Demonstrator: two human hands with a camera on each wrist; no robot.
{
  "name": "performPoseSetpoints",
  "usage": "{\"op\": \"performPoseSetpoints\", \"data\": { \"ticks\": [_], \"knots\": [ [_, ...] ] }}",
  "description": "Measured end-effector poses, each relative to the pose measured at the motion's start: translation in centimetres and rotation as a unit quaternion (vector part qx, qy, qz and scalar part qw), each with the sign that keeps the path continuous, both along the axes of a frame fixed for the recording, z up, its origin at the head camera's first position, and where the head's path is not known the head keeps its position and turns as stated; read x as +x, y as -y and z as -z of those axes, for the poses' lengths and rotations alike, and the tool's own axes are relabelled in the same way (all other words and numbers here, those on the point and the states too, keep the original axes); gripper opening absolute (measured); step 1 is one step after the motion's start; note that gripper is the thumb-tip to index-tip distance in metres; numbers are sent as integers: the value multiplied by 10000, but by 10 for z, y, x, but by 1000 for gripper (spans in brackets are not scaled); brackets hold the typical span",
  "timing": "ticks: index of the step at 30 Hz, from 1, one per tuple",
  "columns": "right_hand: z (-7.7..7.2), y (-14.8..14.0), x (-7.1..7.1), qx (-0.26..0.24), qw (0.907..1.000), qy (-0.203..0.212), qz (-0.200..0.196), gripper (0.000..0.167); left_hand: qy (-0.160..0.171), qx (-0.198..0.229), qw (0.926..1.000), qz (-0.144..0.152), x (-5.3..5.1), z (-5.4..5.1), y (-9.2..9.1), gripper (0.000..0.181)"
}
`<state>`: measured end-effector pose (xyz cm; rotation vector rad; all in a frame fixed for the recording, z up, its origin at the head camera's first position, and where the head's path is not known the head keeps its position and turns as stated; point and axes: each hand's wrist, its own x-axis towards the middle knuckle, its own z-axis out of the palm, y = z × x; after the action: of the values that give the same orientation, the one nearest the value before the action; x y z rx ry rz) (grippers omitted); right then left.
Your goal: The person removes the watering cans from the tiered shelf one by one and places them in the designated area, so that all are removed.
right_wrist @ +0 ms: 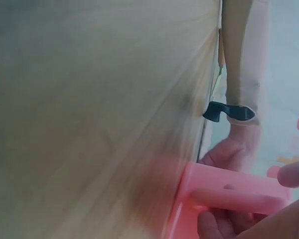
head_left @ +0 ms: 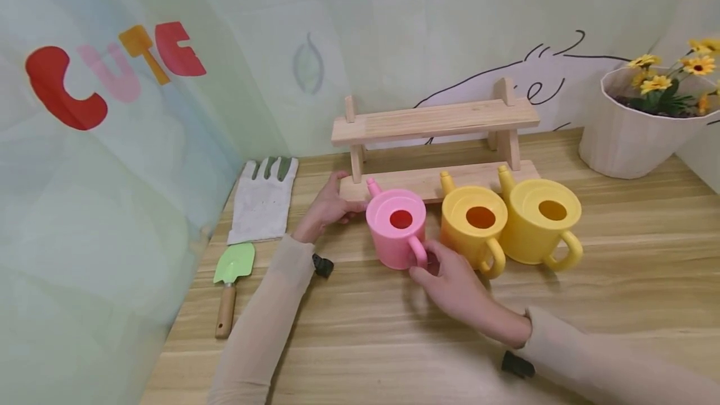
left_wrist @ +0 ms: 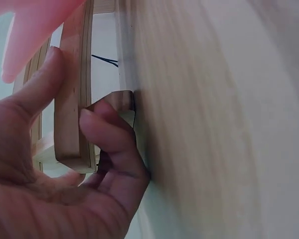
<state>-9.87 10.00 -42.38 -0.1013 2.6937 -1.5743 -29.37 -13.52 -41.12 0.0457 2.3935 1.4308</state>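
Note:
My left hand (head_left: 329, 205) grips the left end of the lower plank of a two-tier wooden shelf (head_left: 435, 122). In the left wrist view the thumb lies on one face of the plank (left_wrist: 70, 109) and curled fingers on the other. My right hand (head_left: 458, 283) holds the handle (right_wrist: 234, 200) of a pink watering can (head_left: 388, 245), its fingers inside the loop. The can stands in front of the lower plank, spout toward the shelf. Right of it are a darker yellow watering can (head_left: 461, 236) and a lighter yellow watering can (head_left: 523, 239).
A work glove (head_left: 261, 205) and a green trowel (head_left: 233, 264) with a wooden handle lie at the left of the wooden table (head_left: 371, 336). At the back right stands a white pot (head_left: 630, 136) with yellow flowers (head_left: 655, 83). A printed cloth hangs behind the shelf.

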Motion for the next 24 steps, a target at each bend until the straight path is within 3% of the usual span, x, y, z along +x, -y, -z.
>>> {"op": "performPoseSetpoints", "data": {
  "ticks": [4, 9, 18, 24],
  "knots": [
    [5, -5, 6, 67, 9995, -296, -104, 34, -51, 37, 10000, -69, 2, 0, 1, 97],
    [-18, -8, 25, -119, 9990, -402, -154, 42, -151, -244, 9995, -131, 7, -4, 0, 100],
    [-34, -25, 42, 134, 9963, -848, 23, 28, -473, -800, 9956, -115, 17, -16, 9, 98],
    [-50, -44, 48, 276, 9861, -1630, 145, 19, -847, -1130, 9900, -32, 25, -25, 17, 95]
  ]
}}
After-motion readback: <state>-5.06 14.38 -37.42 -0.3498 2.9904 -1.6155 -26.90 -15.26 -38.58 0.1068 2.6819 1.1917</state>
